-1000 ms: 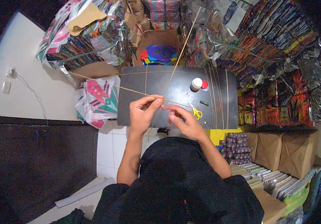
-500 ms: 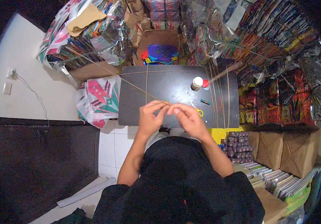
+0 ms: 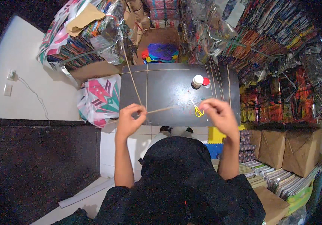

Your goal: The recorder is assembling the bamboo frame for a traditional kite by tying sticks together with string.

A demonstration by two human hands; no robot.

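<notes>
Thumb and fingertips of my left hand (image 3: 131, 119) are pinched on thin bamboo sticks. One stick (image 3: 131, 77) rises from the pinch toward the back left. A second stick (image 3: 160, 110) crosses behind the hand and points right over the table. My right hand (image 3: 221, 117) is raised apart from it at the right, fingers curled together; whatever they hold is too small to make out. Just left of the right hand, yellow-handled scissors (image 3: 198, 111) lie on the dark table (image 3: 168, 86). A white-capped bottle (image 3: 197, 81) stands farther back.
A red lid (image 3: 206, 81) lies beside the bottle. More thin sticks (image 3: 146, 82) lie along the table's left, back and right sides. Wrapped stacks of printed sheets (image 3: 277, 33) crowd the back and right. A printed plastic sheet (image 3: 100, 98) hangs at the left edge; brown boxes (image 3: 299, 152) stand right.
My hands have parted: the left moved left with the sticks, the right moved right toward the scissors. The held stick has swung steeper, and a second one now shows crossing it.
</notes>
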